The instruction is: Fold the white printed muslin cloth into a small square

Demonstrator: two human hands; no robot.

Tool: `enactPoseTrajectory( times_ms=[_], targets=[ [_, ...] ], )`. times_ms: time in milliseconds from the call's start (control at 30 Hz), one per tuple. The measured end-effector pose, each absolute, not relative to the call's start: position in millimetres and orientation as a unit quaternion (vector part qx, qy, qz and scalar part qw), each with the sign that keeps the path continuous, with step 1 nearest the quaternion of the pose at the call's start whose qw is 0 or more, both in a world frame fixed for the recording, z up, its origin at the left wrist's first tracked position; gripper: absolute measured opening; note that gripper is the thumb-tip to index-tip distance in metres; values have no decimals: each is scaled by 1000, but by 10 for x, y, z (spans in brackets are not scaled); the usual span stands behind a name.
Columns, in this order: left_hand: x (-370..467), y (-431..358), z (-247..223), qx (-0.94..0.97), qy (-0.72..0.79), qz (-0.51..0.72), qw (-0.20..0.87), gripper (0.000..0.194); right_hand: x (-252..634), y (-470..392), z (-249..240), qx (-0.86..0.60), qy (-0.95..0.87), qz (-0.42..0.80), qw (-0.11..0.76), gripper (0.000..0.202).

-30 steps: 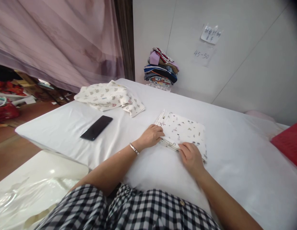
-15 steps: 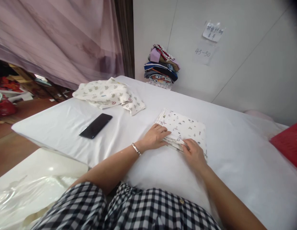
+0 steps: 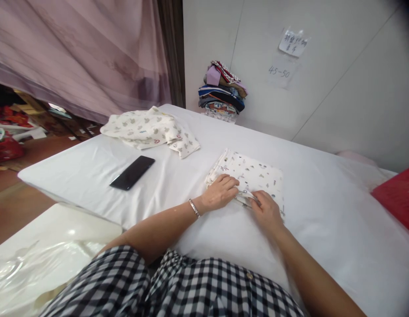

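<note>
A folded white cloth (image 3: 260,174) with small printed figures lies flat on the white-covered table (image 3: 316,189), in layers. At its near edge my left hand (image 3: 220,192) is closed on the layers, its fingertips curled over the top. My right hand (image 3: 267,211) pinches the same near edge a little to the right, thumb and fingers round the fabric. The underside of the cloth and parts of both hands' fingertips are hidden. Farther left lies a second, crumpled white cloth (image 3: 145,127) with grey animal prints, touched by neither hand.
A black phone (image 3: 133,172) rests left of my hands. Against the wall stands a stack of folded fabrics (image 3: 222,94). A red object (image 3: 397,198) is at the right edge, and a plastic-covered white surface (image 3: 52,246) at lower left. A pink curtain (image 3: 92,48) hangs behind.
My left hand has slid slightly right along the cloth's near edge, closer to my right hand, uncovering more of the cloth's left side. My right hand stays nearly in place.
</note>
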State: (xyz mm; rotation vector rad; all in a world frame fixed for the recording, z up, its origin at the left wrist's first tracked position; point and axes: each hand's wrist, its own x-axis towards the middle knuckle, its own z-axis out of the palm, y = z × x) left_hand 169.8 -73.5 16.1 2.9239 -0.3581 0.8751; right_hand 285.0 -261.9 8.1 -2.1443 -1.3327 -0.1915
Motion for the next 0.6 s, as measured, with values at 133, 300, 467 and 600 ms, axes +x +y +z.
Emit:
enactPoseTrajectory(
  times_ms=[133,300,467,600],
  targets=[
    [1696,-751,146,948,-136,286,24,22,2845,-2624,71,-804,-502,-78,310,16],
    [1729,-754,100,952,-124,276,37,21,2842,-2620,76,-807,-500,-74,306,16],
    [1724,-774,138,955,-125,268,34,24,2827,-2609,86,-808,-496,-73,309,16],
    [1699,-763,179,950,-135,278,46,18,2778,-2615,65,-796,-526,-122,273,21]
  ],
)
